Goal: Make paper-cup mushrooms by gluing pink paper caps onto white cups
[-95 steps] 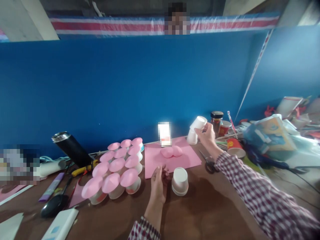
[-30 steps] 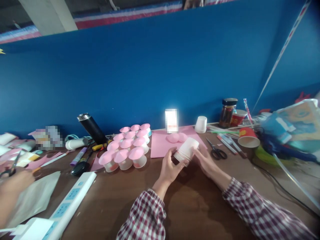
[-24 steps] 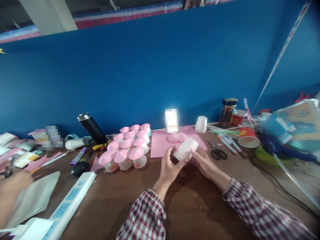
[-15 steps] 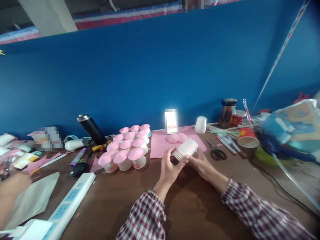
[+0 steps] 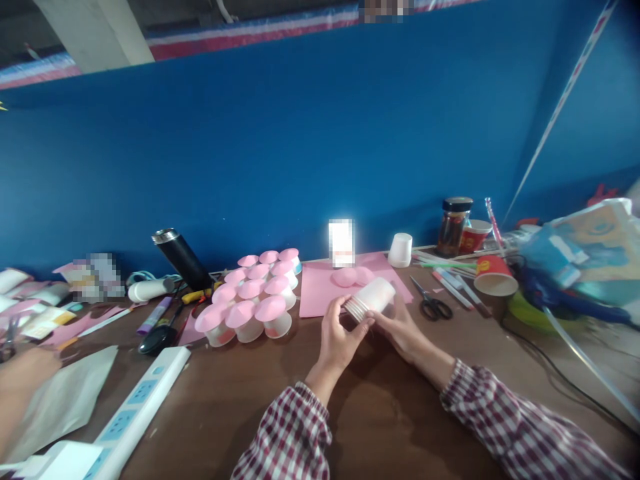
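We count twelve pink-capped cups (image 5: 251, 288), seemingly finished, while our left hand (image 5: 339, 341) and right hand (image 5: 406, 335) grasp an uncapped cup stack (image 5: 374, 297).

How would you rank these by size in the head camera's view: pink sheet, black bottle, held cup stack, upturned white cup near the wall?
1. Pink sheet
2. Black bottle and held cup stack: too alike to rank
3. Upturned white cup

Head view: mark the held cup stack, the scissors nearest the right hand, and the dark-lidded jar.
Cup stack (image 5: 373, 297), head view: side wall.
Scissors (image 5: 430, 302), head view: where blades meet handles.
Jar (image 5: 453, 233), head view: body below the lid.
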Demonstrator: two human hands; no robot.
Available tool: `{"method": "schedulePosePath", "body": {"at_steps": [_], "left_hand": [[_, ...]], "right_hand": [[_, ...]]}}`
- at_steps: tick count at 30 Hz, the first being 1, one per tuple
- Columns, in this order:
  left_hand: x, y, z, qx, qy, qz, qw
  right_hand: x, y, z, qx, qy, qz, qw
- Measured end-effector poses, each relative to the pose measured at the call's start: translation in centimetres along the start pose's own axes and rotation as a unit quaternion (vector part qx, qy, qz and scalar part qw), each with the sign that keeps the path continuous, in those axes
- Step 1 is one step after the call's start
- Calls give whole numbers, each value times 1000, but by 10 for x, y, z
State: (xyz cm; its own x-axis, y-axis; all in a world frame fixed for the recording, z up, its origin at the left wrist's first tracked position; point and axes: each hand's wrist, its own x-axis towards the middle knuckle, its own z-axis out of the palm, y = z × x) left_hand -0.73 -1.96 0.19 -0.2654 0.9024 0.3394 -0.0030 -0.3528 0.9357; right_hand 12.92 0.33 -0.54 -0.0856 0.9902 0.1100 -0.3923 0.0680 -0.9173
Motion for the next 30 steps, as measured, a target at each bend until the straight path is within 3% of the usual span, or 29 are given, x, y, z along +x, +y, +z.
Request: {"method": "schedulePosePath", "body": {"at_steps": [14, 22, 30], "left_hand": [[1, -8, -1, 68, -13, 44, 997], [1, -9, -3, 54, -10, 37, 998], [1, -18, -4, 154, -39, 75, 984]], "right_hand": [[2, 6, -4, 3, 3, -19, 1000], [0, 0, -1, 12, 2, 1, 1000], [0, 1, -1, 36, 0, 12, 999]]}}
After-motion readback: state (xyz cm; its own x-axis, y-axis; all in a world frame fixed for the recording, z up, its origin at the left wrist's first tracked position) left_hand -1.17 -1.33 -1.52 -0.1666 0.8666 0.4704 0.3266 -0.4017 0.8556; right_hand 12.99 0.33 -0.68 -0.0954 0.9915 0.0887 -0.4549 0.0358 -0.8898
